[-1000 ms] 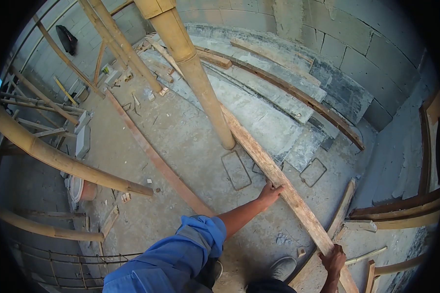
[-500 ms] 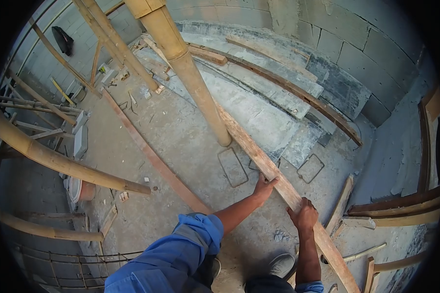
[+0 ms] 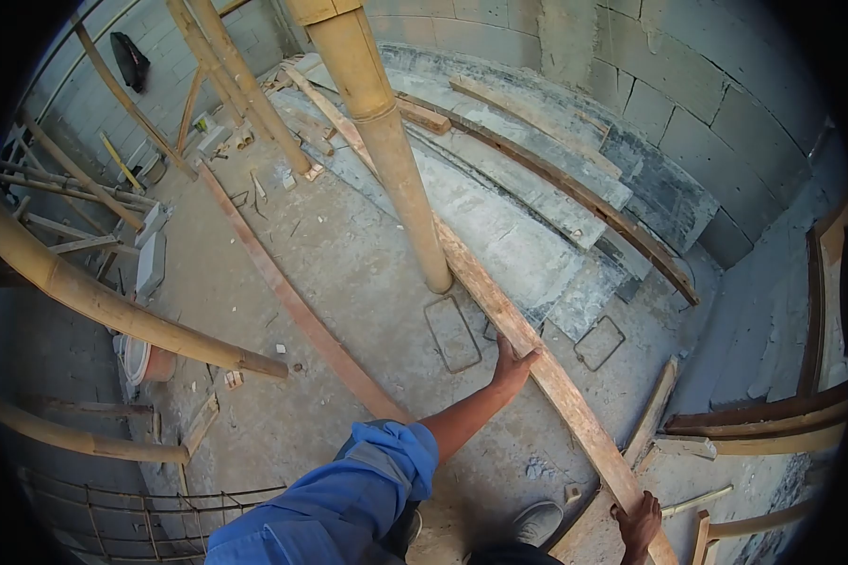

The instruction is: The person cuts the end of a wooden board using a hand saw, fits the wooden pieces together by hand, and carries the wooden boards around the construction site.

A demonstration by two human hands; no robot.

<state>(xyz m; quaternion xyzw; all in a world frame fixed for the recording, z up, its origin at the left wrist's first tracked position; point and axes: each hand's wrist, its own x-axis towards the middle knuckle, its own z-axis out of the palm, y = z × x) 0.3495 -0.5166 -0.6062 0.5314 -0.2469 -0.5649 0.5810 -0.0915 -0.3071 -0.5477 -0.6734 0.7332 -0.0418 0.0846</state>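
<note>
A long, worn wooden plank (image 3: 575,405) runs diagonally from behind the upright bamboo pole (image 3: 400,179) down to the lower right. My left hand (image 3: 513,365) grips the plank's near edge around its middle, thumb along the face. Farther down, close to the plank's lower end, my right hand (image 3: 639,520) is wrapped round it. The undersides of the plank and some of my fingers are hidden. A bent wire rectangle (image 3: 452,334) lies on the floor left of the plank, and another (image 3: 600,343) lies to its right.
A reddish board (image 3: 292,297) lies on the floor at left. Stacked planks and panels (image 3: 499,207) lie by the block wall. Bamboo poles (image 3: 132,315) reach in from the left, above a bucket (image 3: 146,361). A rebar cage (image 3: 146,518) is at lower left. Timber pieces (image 3: 655,410) lie at right.
My right hand first moved up the plank towards my left hand, then back down near its lower end. My left hand stayed at about the same place on the plank.
</note>
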